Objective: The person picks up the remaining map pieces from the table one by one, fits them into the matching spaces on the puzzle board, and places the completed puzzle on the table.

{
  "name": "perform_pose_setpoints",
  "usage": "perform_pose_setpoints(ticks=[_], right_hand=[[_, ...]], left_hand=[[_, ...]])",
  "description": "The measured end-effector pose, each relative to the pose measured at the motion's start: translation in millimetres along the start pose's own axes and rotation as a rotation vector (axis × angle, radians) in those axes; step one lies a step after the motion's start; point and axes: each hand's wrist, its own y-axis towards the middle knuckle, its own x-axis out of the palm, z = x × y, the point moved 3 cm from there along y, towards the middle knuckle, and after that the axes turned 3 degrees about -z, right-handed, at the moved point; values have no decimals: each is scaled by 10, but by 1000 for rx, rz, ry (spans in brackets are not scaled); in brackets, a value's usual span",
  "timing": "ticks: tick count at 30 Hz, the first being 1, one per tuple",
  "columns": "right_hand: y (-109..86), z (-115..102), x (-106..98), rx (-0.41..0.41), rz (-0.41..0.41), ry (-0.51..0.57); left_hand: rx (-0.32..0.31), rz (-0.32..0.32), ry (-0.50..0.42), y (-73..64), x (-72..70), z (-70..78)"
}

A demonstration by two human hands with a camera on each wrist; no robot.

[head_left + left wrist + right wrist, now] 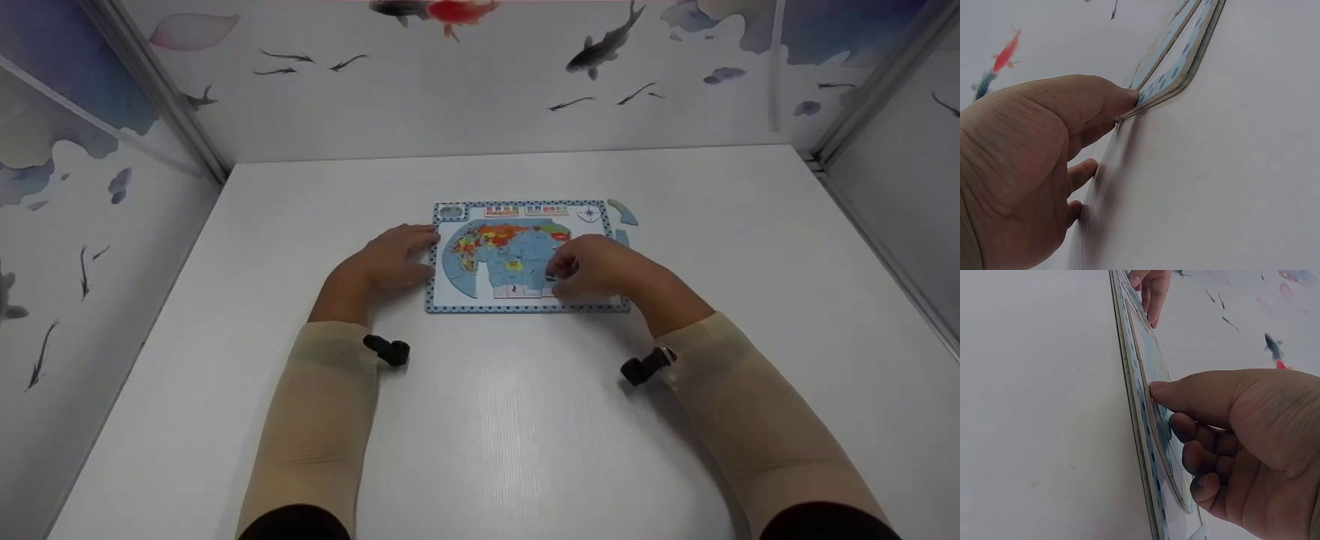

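Note:
A world-map jigsaw puzzle [499, 240] lies in a board with a blue dotted border [465, 309]. White backing shows in a gap at the map's lower left. My left hand [390, 259] rests at the board's left edge; in the left wrist view its thumb [1123, 98] touches the dotted corner and the other fingers reach to the table. Over the map's lower right, my right hand [600, 266] has curled fingers and pinches a puzzle piece [1163, 421] between thumb and index finger, low against the map. Its fingers hide part of that area.
A curved loose puzzle piece [622, 211] lies past the board's upper right corner, with another blue piece [622, 238] below it, partly behind the right hand. The white table [480, 420] is bounded by fish-printed panels [480, 90] at the back and sides.

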Motion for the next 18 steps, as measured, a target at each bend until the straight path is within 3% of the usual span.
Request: perform_pose_setpoints(ticks=[18], right_hand=[[21,22,5,5,-11,5]], left_hand=[[-10,3,14,-27,-6,25]])
